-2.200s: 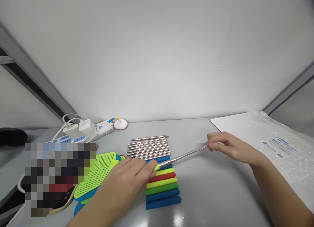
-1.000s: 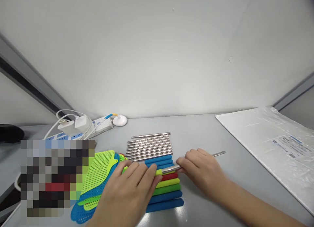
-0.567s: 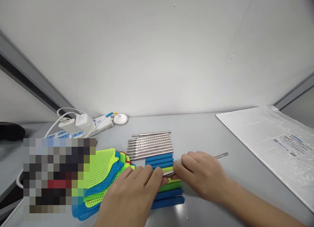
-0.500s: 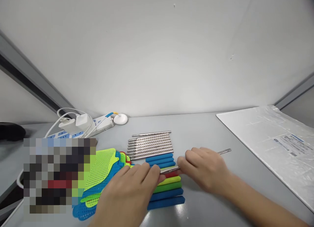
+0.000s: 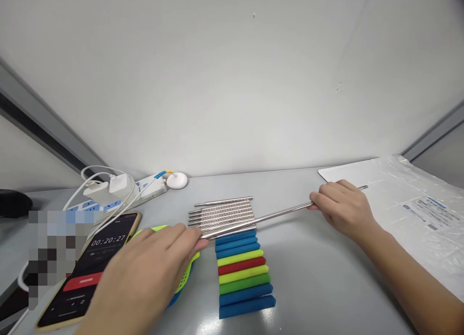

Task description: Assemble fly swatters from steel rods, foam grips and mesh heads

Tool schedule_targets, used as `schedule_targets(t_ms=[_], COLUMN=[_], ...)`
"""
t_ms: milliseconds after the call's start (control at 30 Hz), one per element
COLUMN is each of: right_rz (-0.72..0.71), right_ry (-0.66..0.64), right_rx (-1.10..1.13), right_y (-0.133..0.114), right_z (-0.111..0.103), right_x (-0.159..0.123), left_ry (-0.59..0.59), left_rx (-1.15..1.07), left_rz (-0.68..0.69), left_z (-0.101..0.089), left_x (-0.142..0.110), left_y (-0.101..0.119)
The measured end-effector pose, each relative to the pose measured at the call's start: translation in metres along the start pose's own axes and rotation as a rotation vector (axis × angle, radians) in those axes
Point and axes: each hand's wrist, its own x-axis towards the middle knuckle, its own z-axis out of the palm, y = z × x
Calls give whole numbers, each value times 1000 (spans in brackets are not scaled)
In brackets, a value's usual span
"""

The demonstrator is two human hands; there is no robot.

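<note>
Slim, long, silvery metal rod (image 5: 275, 216), held out over the middle of the desk (image 5: 308, 272). Gripped near its left end in the left hand (image 5: 155, 262), that end buried from sight in the curled fingers; clasped farther right in the right hand (image 5: 340, 207), with a flat-looking tip poking out beyond. Half a second ago, hands close together above the colored tubes; now well apart, with a long bare stretch of rod between them and the tip shifted right and farther off.

Long axis slanting mostly left to right, from nearer at the left to farther at the right; tip pointing right and far, in front of the flat white package wrapped in clear plastic (image 5: 416, 219).

Just beyond the rod's left part, a row of silvery metal rods (image 5: 225, 214), partly crossed by it in view. On the near side, a row of blue, yellow-green, red and green tubes (image 5: 242, 266), formerly part-covered by the left hand, now in full sight. Under that hand, yellow-green and blue mesh paddles (image 5: 185, 276), mostly hidden now. Farther left, a black-screened phone in a tan case (image 5: 96, 257); beyond, a white power strip (image 5: 152, 187) beside a round white disc (image 5: 177, 181).
</note>
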Motion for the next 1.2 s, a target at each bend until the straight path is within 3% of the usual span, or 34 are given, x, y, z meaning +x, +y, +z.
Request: schedule_targets(t_ms=[100, 200, 467, 633, 867, 1000, 1200], right_rz=[44, 53, 149, 178, -35, -22, -65], right_ry=[49, 104, 99, 57, 43, 10, -174], right_rx=[-16, -51, -98, 75, 241, 258, 363], right_y=[12, 24, 43, 10, -64, -83, -101], right_z=[1, 1, 1, 3, -12, -14, -21], right_x=[-2, -4, -14, -1, 22, 23, 19], left_ry=[-78, -123, -116, -42, 5, 13, -68], left_rx=[116, 109, 108, 198, 113, 81, 18], left_rz=[45, 4, -37, 15, 95, 72, 98], left_z=[-7, -11, -11, -3, 17, 24, 31], left_x=[2, 0, 1, 3, -1, -3, -6], left_y=[-14, -26, -33, -24, 18, 33, 47])
